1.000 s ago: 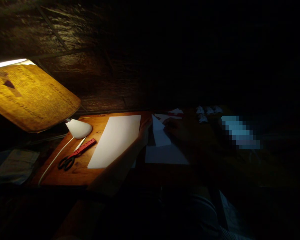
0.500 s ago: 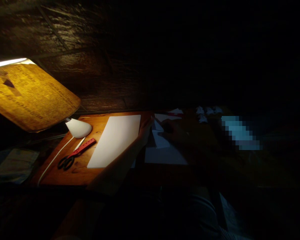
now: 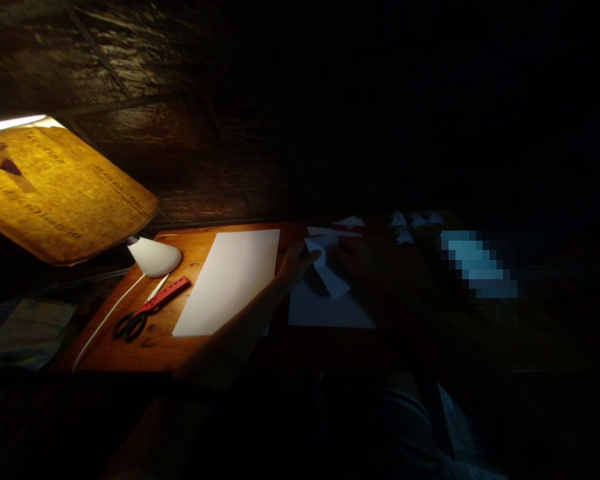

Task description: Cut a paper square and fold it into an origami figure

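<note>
A small folded piece of white paper (image 3: 331, 272) is held up at the middle of the table. My left hand (image 3: 295, 262) pinches its left edge, the thumb lying across the front. On its right, my right hand (image 3: 354, 257) is closed at the paper's upper right edge, in deep shadow, its fingers hard to make out. Beneath both hands lies a flat white sheet (image 3: 325, 315) in dim light. Left of my left hand rests a larger, brightly lit white sheet (image 3: 230, 283).
A desk lamp with a yellow printed shade (image 3: 65, 193) and white base (image 3: 155, 257) stands left. Scissors (image 3: 130, 325) lie beside a red strip (image 3: 167, 293). Several small folded white paper pieces (image 3: 404, 228) sit at the back right, near a blurred bright patch (image 3: 477, 263).
The folded paper has been lifted and turned between my hands, and its lower end now points down to the right. My left thumb has come onto its front.
</note>
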Available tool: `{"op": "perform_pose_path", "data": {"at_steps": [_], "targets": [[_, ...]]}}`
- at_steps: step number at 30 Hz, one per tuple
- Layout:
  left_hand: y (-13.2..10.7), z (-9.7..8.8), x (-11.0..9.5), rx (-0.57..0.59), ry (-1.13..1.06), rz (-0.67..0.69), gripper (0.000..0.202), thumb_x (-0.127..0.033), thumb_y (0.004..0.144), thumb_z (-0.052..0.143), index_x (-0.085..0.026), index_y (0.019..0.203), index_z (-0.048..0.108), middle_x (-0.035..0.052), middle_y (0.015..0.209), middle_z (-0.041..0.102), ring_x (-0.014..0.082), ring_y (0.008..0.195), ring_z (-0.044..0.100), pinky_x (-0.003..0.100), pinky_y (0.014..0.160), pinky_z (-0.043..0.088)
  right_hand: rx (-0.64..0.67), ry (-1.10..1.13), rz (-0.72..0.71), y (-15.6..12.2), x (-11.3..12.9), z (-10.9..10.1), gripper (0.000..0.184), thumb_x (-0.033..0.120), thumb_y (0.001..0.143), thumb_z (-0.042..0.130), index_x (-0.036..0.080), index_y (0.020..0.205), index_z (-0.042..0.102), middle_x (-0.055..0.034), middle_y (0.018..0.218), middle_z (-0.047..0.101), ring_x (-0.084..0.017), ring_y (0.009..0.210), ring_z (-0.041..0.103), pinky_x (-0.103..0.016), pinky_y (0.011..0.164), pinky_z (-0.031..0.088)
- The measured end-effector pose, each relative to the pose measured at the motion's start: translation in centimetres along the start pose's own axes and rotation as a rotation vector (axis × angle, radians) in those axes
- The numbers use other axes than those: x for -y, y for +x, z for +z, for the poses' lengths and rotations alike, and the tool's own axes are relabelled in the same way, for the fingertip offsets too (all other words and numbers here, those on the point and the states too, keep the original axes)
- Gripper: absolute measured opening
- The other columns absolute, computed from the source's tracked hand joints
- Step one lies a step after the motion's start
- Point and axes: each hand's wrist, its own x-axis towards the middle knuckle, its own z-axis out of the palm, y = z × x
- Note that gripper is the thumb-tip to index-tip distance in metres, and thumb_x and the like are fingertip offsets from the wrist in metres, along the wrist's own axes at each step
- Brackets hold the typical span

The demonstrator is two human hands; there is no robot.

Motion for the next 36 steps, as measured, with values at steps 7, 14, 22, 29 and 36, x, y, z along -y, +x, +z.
{"op": "perform_pose_path", "data": {"at_steps": [7, 14, 22, 29, 36], "targets": [[0.1, -0.1, 0.1, -0.028, 0.043, -0.003, 0.023, -0.028, 0.066, 0.081, -0.016, 0.081, 0.067, 0.0005, 0.075, 0.067, 0.0177, 0.073, 0.061, 0.028, 0.068, 0.045, -0.033, 0.132, 0.027, -0.1, -0.2, 0.3, 0.025, 0.042, 0.087, 0.061, 0.02, 0.075, 0.061, -0.0023, 0.073, 0.064, -0.017, 0.066, 0.054, -0.028, 0.06, 0.038], [0.0, -0.3, -0.5, 0.008, 0.149, -0.027, 0.006, -0.015, 0.068, 0.065, -0.018, 0.07, 0.061, -0.0035, 0.062, 0.056, 0.0131, 0.06, 0.05, 0.024, 0.057, 0.037, -0.05, 0.041, -0.083, -0.3, -0.4, 0.0, 0.021, 0.036, 0.082, 0.069, 0.02, 0.096, 0.07, -0.0049, 0.084, 0.07, -0.02, 0.073, 0.059, -0.031, 0.066, 0.044], [0.0, -0.5, -1.0, 0.052, 0.134, -0.054, 0.006, -0.016, 0.065, 0.067, -0.016, 0.069, 0.063, -0.0035, 0.062, 0.057, 0.0123, 0.06, 0.049, 0.023, 0.057, 0.036, -0.052, 0.145, -0.097, 0.1, -0.1, -0.4, 0.015, 0.027, 0.078, 0.064, 0.022, 0.09, 0.071, -0.0054, 0.088, 0.071, -0.022, 0.082, 0.063, -0.034, 0.075, 0.048], [-0.1, -0.5, -0.7, -0.024, -0.273, -0.262, 0.037, -0.05, 0.077, 0.075, -0.015, 0.089, 0.072, 0.0059, 0.078, 0.071, 0.02, 0.072, 0.066, 0.03, 0.066, 0.049, -0.048, 0.309, -0.026, 0.6, 0.5, -0.9, 0.009, 0.027, 0.074, 0.063, 0.022, 0.08, 0.067, -0.0034, 0.082, 0.069, -0.022, 0.078, 0.063, -0.034, 0.072, 0.05], [-0.7, 0.2, -2.4, 0.191, -0.385, -0.411, 0.06, -0.074, 0.086, 0.055, -0.018, 0.095, 0.071, 0.0156, 0.094, 0.074, 0.0365, 0.104, 0.069, 0.047, 0.08, 0.054, -0.04, 0.299, -0.037, 0.1, 0.2, -0.6, 0.012, 0.025, 0.074, 0.062, 0.023, 0.084, 0.069, -0.0037, 0.086, 0.07, -0.021, 0.078, 0.064, -0.032, 0.071, 0.05]]}}
